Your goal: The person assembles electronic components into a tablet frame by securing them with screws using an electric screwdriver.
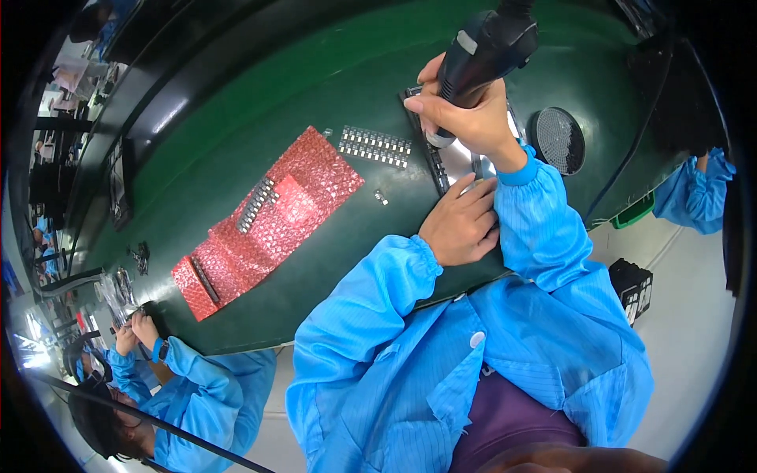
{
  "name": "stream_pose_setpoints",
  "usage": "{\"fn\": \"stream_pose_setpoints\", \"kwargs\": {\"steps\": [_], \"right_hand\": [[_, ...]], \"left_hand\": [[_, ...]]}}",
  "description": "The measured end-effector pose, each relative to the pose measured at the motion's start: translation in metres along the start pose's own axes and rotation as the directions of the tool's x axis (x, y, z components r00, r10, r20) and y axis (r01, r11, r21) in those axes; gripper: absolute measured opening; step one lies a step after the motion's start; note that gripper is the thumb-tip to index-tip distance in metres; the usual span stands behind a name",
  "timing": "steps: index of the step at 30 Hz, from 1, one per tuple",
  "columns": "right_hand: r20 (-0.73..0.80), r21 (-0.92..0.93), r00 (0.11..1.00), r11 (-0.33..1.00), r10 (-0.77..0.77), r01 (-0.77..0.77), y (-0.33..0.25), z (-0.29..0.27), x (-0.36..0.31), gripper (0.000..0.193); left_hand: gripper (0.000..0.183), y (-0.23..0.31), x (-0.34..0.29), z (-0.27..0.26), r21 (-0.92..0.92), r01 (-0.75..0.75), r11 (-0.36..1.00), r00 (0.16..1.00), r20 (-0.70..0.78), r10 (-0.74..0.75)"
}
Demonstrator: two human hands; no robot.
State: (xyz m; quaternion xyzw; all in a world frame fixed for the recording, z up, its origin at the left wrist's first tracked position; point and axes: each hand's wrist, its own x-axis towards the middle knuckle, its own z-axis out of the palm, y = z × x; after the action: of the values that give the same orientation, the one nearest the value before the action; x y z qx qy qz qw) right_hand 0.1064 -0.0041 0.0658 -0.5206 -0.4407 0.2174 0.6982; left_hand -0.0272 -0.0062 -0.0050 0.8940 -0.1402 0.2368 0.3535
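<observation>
My right hand [481, 118] is wrapped round a black power screwdriver [482, 57], a thick pistol-like body with its cable going up out of view. Its lower end points down at a flat device [456, 162] with a silver plate and a black edge strip; the tip itself is hidden by my fingers. At the near side of this device, my left hand [461, 226] rests with bent fingers gathered over its edge. Most of the device lies beneath my hands and right sleeve. Just left of it is a small loose metallic part [382, 197].
Left on the green table [331, 260] lies red bubble wrap [276, 225] with a strip of small parts [256, 206] on it. A sheet of small parts [374, 147] sits beyond. A round black dish [560, 140] stands at right. Co-workers in blue sit at both sides.
</observation>
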Motion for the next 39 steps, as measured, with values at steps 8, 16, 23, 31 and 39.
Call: {"fn": "stream_pose_setpoints", "kwargs": {"steps": [8, 16, 23, 31, 39], "right_hand": [[0.025, -0.063, 0.999, 0.998, -0.030, 0.031, 0.001, 0.004, -0.007, 0.028], [0.059, -0.043, 0.998, 0.999, -0.022, 0.025, -0.002, 0.009, -0.012, 0.031], [0.097, -0.078, 0.995, 0.997, -0.022, 0.030, -0.003, 0.006, -0.010, 0.032], [0.065, -0.024, 0.998, 1.000, -0.003, 0.004, -0.002, 0.007, -0.013, 0.031], [-0.031, -0.041, 0.999, 0.998, 0.041, -0.042, 0.006, 0.007, -0.015, 0.022]], "left_hand": [[0.029, 0.000, -0.001, -0.001, 0.004, 0.004, 1.000, 1.000, 0.027, -0.004], [0.032, 0.000, -0.004, 0.001, 0.010, 0.003, 1.000, 0.999, 0.033, -0.003], [0.032, 0.000, -0.001, -0.001, 0.027, -0.011, 1.000, 0.999, 0.036, 0.010], [0.030, 0.003, -0.003, -0.001, 0.031, -0.021, 0.999, 1.000, 0.022, 0.020], [0.019, 0.049, -0.033, 0.015, 0.050, -0.127, 0.991, 0.991, -0.034, 0.129]]}}
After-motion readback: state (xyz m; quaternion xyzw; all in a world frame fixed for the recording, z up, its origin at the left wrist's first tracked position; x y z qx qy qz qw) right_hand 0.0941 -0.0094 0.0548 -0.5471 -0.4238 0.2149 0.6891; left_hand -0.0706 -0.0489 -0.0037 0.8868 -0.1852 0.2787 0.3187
